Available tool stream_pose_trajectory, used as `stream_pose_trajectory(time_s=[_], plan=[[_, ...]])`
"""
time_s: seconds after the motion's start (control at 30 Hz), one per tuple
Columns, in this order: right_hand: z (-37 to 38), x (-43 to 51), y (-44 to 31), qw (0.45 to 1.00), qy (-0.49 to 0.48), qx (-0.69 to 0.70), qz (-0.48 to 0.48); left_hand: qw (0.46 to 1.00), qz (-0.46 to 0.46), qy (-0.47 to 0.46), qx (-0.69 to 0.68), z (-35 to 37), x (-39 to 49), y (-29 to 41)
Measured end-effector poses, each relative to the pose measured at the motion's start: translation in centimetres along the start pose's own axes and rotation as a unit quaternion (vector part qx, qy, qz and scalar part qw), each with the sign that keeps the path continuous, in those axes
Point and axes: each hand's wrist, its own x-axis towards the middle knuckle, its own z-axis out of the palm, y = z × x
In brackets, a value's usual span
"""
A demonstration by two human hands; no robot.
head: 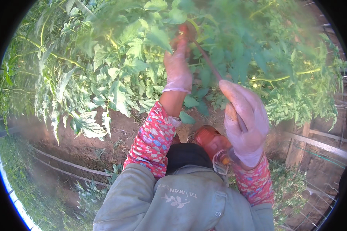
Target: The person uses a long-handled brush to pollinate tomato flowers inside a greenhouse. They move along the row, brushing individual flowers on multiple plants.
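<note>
My right hand (247, 121), in a thin translucent glove, grips a slender rod (208, 62) that slants up and left into the tomato foliage (133, 55). A blurred rounded end of the rod (191, 30) lies close beside the fingers of my left hand (177, 69). That hand is gloved too and reaches up among the leaves. Its fingertips look red and are blurred and partly covered by leaves, so I cannot tell whether they pinch anything. Below, between my forearms, a plastic bottle (208, 138) of red liquid hangs with its neck towards me, near my right wrist.
Leafy tomato stems (289, 76) spread across both sides. Bare soil (115, 124) shows beneath them. At the right stand a wooden post (296, 147), a pale rail (321, 144) and green strings (315, 157). Thin pale pipes or strips (72, 163) run along the ground at left.
</note>
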Motion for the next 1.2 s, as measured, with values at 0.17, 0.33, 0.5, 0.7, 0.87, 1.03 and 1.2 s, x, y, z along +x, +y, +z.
stream_pose_trajectory(time_s=[0.17, 0.33, 0.5, 0.7, 0.87, 1.03, 1.2], plan=[[-0.8, -0.1, -0.6, 0.999, -0.015, 0.031, 0.025, 0.998, 0.047, -0.035, -0.029, -0.3, 0.1, -0.2], [-0.5, 0.5, -0.6, 0.999, -0.028, 0.028, 0.032, 0.998, 0.057, -0.029, 0.006, -0.5, 0.0, -0.2], [-0.4, 0.9, -0.2, 1.000, -0.016, 0.014, 0.022, 0.995, 0.083, -0.051, 0.027, -0.8, 0.0, -0.3], [-0.9, 0.8, 0.2, 1.000, -0.008, 0.024, 0.000, 0.995, 0.086, -0.049, 0.004, -0.6, -0.2, -0.6], [-2.3, 0.0, -0.6, 0.999, -0.021, 0.027, 0.011, 0.997, 0.067, -0.033, 0.003, -0.4, 0.0, -0.6], [-1.8, -0.5, -0.7, 0.999, -0.039, 0.013, 0.009, 0.993, 0.108, -0.040, 0.004, -0.2, 0.4, -0.8], [-1.8, -0.4, -0.9, 0.998, -0.059, 0.012, -0.001, 0.991, 0.117, -0.043, 0.039, -0.4, 0.6, -0.9]])
